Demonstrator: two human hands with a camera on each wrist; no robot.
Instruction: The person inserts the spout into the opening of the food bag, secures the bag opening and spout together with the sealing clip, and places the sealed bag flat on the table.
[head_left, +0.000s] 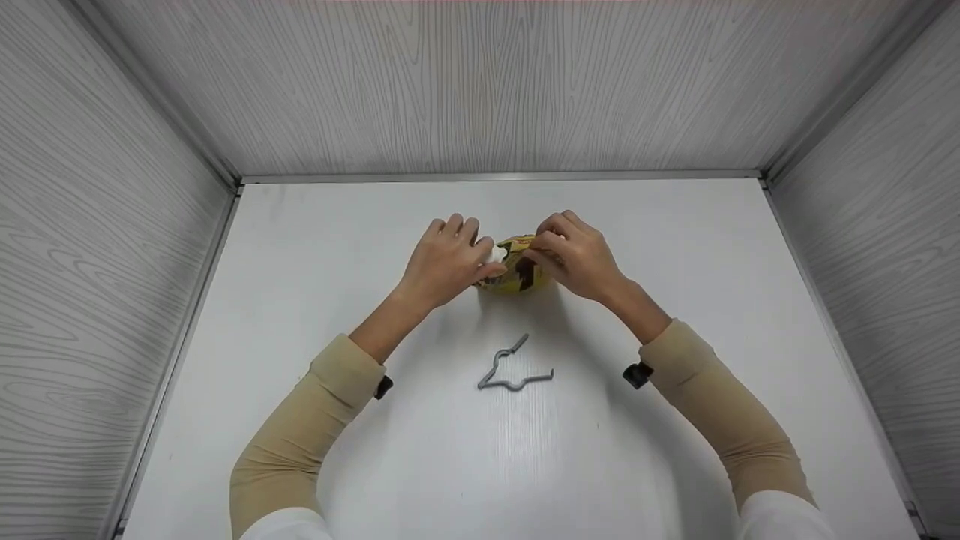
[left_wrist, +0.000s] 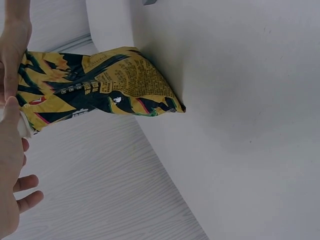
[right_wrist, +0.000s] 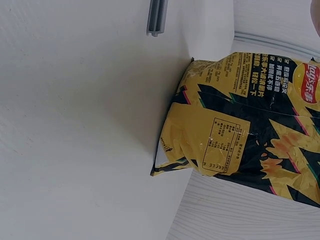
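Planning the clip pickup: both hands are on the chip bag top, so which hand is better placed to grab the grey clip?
Roughly even. The grey clip lies between both forearms. Left hand and right hand both pinch the chip bag; neither is free.

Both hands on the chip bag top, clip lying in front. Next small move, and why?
Probably free one hand for the grey clip. The left hand and right hand both pinch the top of the yellow chip bag, which stands on the white table; the clip lies untouched nearer the person.
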